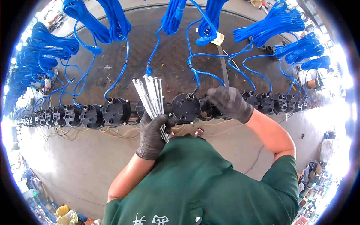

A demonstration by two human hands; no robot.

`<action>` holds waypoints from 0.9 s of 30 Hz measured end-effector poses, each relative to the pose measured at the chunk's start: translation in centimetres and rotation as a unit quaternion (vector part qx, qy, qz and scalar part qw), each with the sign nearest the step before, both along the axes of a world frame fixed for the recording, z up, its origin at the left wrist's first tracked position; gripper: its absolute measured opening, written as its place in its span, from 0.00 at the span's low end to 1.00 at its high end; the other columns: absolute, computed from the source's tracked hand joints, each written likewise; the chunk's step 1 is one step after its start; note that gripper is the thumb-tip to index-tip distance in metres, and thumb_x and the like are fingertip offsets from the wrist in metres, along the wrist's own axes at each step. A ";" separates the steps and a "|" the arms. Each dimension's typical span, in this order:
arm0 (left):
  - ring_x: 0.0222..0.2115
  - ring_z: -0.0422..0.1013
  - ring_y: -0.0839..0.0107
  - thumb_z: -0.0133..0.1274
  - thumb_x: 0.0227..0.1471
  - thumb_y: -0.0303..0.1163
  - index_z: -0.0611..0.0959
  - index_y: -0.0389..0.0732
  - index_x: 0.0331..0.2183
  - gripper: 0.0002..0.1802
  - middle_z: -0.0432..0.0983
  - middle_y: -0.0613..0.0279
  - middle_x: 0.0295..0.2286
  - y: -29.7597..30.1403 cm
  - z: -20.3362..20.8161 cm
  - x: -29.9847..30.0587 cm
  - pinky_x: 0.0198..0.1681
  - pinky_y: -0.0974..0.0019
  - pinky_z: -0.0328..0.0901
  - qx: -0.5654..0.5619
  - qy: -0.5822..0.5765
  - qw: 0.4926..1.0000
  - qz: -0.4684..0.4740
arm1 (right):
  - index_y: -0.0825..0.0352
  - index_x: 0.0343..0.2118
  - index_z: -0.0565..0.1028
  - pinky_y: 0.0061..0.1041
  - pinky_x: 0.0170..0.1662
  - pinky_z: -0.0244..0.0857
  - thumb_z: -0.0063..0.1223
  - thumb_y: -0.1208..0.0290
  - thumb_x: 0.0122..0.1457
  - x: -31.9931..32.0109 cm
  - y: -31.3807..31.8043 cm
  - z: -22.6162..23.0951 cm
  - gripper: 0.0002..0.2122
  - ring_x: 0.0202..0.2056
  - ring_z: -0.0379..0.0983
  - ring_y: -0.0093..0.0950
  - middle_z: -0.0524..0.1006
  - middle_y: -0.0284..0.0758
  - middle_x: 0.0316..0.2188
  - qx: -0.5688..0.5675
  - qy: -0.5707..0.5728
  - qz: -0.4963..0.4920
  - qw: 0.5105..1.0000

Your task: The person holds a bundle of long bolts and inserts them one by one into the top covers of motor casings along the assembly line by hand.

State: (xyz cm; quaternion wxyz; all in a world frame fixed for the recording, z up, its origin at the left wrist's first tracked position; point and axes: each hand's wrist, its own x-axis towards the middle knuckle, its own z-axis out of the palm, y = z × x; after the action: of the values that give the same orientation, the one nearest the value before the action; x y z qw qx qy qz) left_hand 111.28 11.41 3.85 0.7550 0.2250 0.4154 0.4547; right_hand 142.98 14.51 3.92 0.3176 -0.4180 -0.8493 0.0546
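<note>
My left hand, in a dark glove, is closed round a bundle of long silver bolts. Their heads fan out upward, and the lower ends show below the fist. My right hand, also gloved, is held over a black round housing in the row at the table edge. Its fingers are curled, and whatever they may grip is hidden. Between the two hands sits another black housing, with a blue cable running up from its top.
More black housings line the near edge of the dark table. Coiled blue cables lie along its far side. A flat metal strip with a pale yellow end points toward my right hand. Thin pale hoses trail below the row.
</note>
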 end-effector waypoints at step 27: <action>0.24 0.76 0.72 0.56 0.55 0.31 0.77 0.33 0.46 0.18 0.80 0.56 0.33 0.1 1.9 -1.0 0.25 0.71 0.70 0.042 0.008 0.987 -0.156 | 0.70 0.50 0.77 0.26 0.44 0.72 0.62 0.66 0.61 -14.1 -2.6 3.7 0.18 0.42 0.75 0.18 0.79 0.30 0.41 -0.413 0.534 -0.003 0.738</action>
State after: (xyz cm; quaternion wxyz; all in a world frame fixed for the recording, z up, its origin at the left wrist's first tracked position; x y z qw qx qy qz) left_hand 110.25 11.49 5.71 0.8037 0.3218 0.3615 0.3461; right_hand 128.91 11.90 7.60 0.5152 -0.4134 -0.4332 0.6132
